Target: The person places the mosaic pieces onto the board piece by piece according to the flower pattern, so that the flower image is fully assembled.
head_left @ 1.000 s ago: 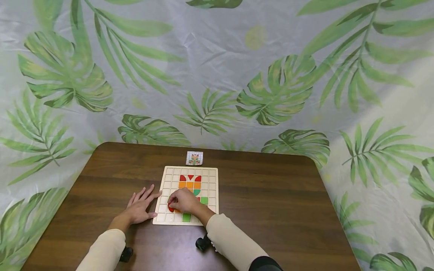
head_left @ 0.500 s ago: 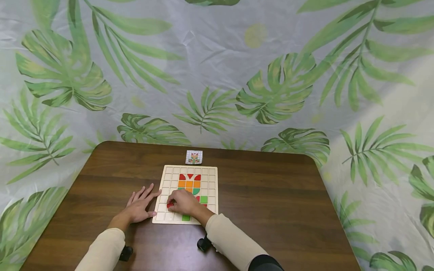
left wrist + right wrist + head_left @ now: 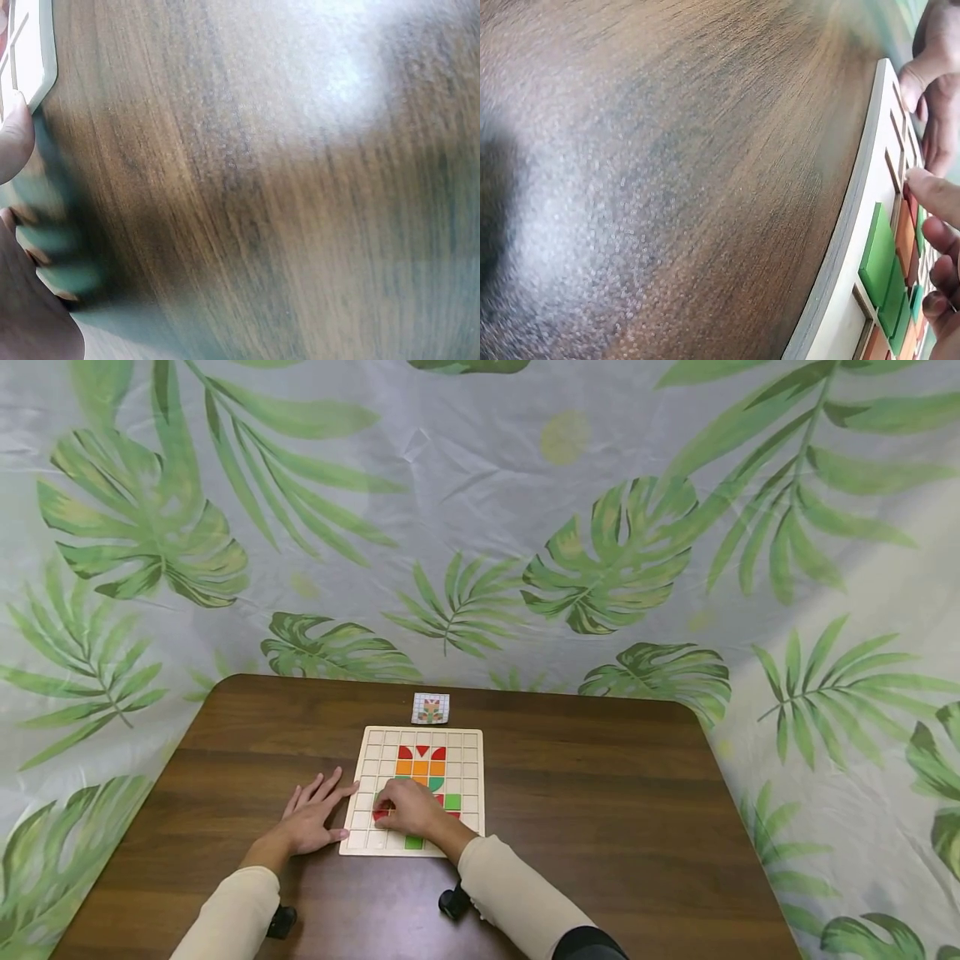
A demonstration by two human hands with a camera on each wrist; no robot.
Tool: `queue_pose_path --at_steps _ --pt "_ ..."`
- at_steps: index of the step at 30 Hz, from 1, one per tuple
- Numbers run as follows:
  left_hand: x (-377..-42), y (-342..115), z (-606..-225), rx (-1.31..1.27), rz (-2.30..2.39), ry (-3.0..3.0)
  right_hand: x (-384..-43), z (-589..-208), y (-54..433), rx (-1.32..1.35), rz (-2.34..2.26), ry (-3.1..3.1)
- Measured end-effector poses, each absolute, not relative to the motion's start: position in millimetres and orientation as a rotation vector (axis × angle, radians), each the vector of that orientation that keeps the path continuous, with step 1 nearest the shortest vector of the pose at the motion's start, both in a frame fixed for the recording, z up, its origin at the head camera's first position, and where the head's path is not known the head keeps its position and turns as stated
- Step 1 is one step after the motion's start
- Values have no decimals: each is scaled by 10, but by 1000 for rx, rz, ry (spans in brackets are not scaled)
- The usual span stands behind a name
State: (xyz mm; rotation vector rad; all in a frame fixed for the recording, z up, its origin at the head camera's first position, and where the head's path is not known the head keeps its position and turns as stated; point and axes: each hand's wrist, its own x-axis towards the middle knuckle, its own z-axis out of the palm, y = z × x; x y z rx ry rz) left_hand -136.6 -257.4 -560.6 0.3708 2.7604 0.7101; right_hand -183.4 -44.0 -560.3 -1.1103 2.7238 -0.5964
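A pale wooden grid board [image 3: 468, 743] lies on the table, bearing red, orange and green tiles. Over its lower left part, my right hand [image 3: 411, 808] pinches a red tile [image 3: 381, 816] with rounded edge, down at board level; the fingers hide part of it. Orange tiles [image 3: 420, 768] fill a row above, with red tiles [image 3: 405, 752] at the top. A green square tile [image 3: 414, 842] sits near the front edge. My left hand [image 3: 307, 823] lies spread on the table, its thumb and a fingertip touching the board's left edge. In the right wrist view, the thumb [image 3: 934, 196] reaches the red tile.
Behind the board lies a small pattern card [image 3: 431, 708] printed with a coloured figure on a grid. The brown wooden table [image 3: 600, 793] runs back to a leaf-printed cloth [image 3: 465, 485]. Black wrist cameras [image 3: 453, 902] hang under both forearms.
The red tile, tilted up in the fingers a second ago, now lies flatter in the board's grid. My right hand has shifted only slightly; the left hand stays in place.
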Motion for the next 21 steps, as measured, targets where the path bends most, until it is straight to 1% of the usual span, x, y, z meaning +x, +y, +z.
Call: queue_pose_path --at_steps 5,9,16,21 --pt "-1385 -2543 -5640 374 708 2759 -1834 -5611 -399 -1113 -606 2737" --pt "-1416 -2537 -5660 381 707 2753 -1848 -5601 -357 -1085 -698 2713" --pt "-1445 -2589 -5632 391 651 2763 -1871 -5563 -162 -890 -958 2706" --pt "-1399 -2629 -5609 403 543 2795 -1902 -5555 126 -789 -1028 2735"
